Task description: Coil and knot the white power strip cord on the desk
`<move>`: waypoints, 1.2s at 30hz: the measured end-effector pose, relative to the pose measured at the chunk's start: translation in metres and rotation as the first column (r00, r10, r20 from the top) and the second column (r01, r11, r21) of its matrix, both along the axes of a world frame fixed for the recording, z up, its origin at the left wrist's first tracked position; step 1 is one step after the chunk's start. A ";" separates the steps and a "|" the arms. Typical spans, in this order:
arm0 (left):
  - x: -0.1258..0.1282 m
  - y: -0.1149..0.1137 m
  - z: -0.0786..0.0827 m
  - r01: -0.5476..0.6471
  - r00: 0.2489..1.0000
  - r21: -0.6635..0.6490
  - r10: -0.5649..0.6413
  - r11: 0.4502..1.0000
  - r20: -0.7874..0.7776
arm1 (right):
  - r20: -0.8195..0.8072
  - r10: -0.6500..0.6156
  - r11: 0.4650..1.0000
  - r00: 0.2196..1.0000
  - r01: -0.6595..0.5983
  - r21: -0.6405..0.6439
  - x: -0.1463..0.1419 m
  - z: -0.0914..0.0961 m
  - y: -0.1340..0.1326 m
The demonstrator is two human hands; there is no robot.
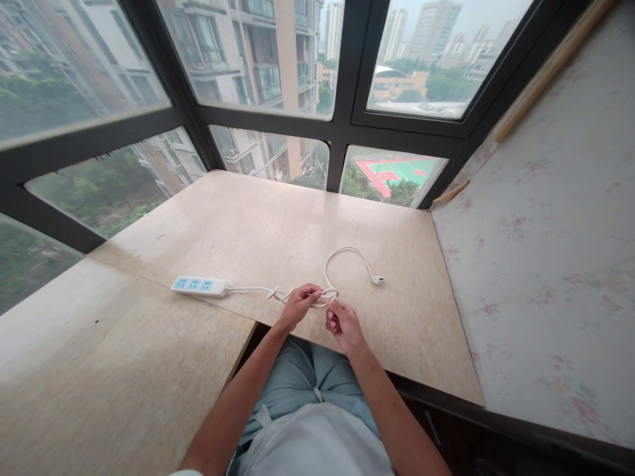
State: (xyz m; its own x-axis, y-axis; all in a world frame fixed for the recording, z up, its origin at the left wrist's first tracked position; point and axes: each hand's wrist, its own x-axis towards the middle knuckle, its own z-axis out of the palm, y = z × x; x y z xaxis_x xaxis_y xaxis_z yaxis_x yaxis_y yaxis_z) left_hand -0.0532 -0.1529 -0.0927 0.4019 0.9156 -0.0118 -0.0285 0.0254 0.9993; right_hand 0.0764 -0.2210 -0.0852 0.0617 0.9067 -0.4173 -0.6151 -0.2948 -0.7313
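Observation:
A white power strip (199,285) with blue sockets lies on the light wooden desk (258,225). Its white cord (342,254) runs right, is tangled near my hands, then loops away and ends in a plug (378,279) lying on the desk. My left hand (297,305) is closed around the bunched part of the cord. My right hand (342,324) pinches the same cord just beside it, fingers curled. Both hands rest low over the desk near its front edge.
A second wooden board (99,370) adjoins on the left. A flower-patterned wall (546,251) bounds the desk on the right. Large dark-framed windows (342,125) stand behind the desk. My lap shows below the desk's front edge.

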 end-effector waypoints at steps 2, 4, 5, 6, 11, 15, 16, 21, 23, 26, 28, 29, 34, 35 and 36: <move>0.005 0.002 0.000 -0.071 0.997 -0.028 0.071 0.997 -0.007 | 0.110 0.030 0.998 0.993 -0.036 0.045 0.002 -0.003 -0.005; 0.010 0.004 0.002 -0.135 0.991 -0.054 0.135 0.989 -0.013 | 0.280 0.046 0.992 0.959 -0.077 0.103 0.007 -0.007 -0.012; 0.012 0.005 0.002 -0.162 0.987 -0.067 0.161 0.985 -0.012 | 0.368 0.044 0.986 0.929 -0.099 0.132 0.009 -0.009 -0.016; 0.014 0.006 0.003 -0.184 0.983 -0.079 0.184 0.980 -0.010 | 0.450 0.033 0.980 0.893 -0.117 0.161 0.012 -0.011 -0.020; 0.025 0.010 -0.002 -0.268 0.963 -0.131 0.268 0.954 -0.019 | 0.674 -0.097 0.950 0.732 -0.133 0.281 0.023 -0.024 -0.045; 0.033 0.008 -0.013 -0.304 0.953 -0.136 0.300 0.943 -0.049 | 0.525 -0.037 0.995 0.850 -0.015 0.094 0.018 -0.034 -0.056; 0.034 0.008 -0.015 -0.305 0.952 -0.134 0.301 0.943 -0.055 | 0.447 -0.004 1.000 0.895 -0.008 0.024 0.017 -0.036 -0.058; 0.031 0.005 -0.024 -0.277 0.960 -0.105 0.273 0.955 -0.058 | 0.292 0.010 0.987 0.956 0.037 -0.155 0.032 -0.035 -0.051; 0.029 0.003 -0.026 -0.264 0.963 -0.089 0.258 0.960 -0.071 | 0.459 -0.090 0.982 0.884 0.155 -0.105 0.047 -0.033 -0.038; 0.029 0.002 -0.027 -0.257 0.963 -0.059 0.251 0.965 -0.094 | 0.772 -0.172 0.983 0.612 0.163 0.089 0.067 -0.033 -0.007; 0.029 0.001 -0.027 -0.265 0.960 -0.042 0.259 0.963 -0.101 | 0.886 -0.123 0.992 0.447 0.028 0.124 0.073 -0.033 0.018; 0.029 0.000 -0.027 -0.270 0.959 -0.039 0.265 0.962 -0.101 | 0.916 -0.075 0.993 0.394 -0.056 0.106 0.074 -0.033 0.030; 0.028 0.000 -0.024 -0.277 0.960 -0.081 0.272 0.958 -0.067 | 0.952 0.111 0.942 0.285 -0.335 -0.010 0.064 -0.033 0.061; 0.027 0.001 -0.024 -0.286 0.958 -0.096 0.282 0.953 -0.058 | 0.956 0.095 0.940 0.276 -0.340 0.005 0.063 -0.033 0.060; 0.027 0.002 -0.023 -0.301 0.953 -0.111 0.298 0.947 -0.050 | 0.962 0.059 0.939 0.268 -0.341 0.037 0.063 -0.032 0.057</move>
